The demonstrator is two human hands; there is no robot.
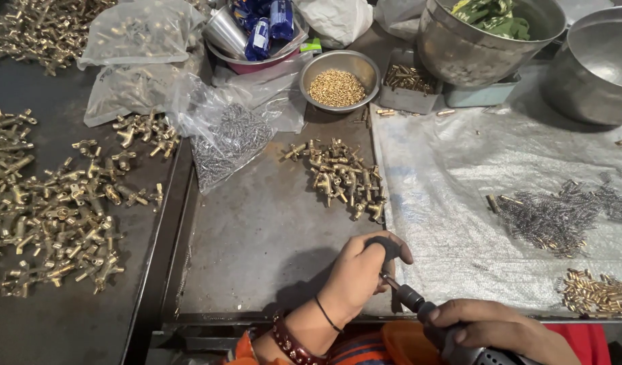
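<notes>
My left hand (357,270) is closed around a small dark-capped part held just above the metal tray's (257,230) front edge. My right hand (490,328) grips a black powered driver (426,318), angled up to the left, with its thin bit touching the part in my left hand. A pile of small brass valve fittings (341,177) lies on the tray a little beyond my left hand. Part of the driver's body is hidden under my right hand.
Many brass fittings (54,209) cover the dark table at left. Plastic bags of parts (226,138), a steel bowl of small brass pieces (338,84) and large steel pots (480,37) stand at the back. Springs (554,216) and brass pins (595,294) lie on plastic sheeting at right.
</notes>
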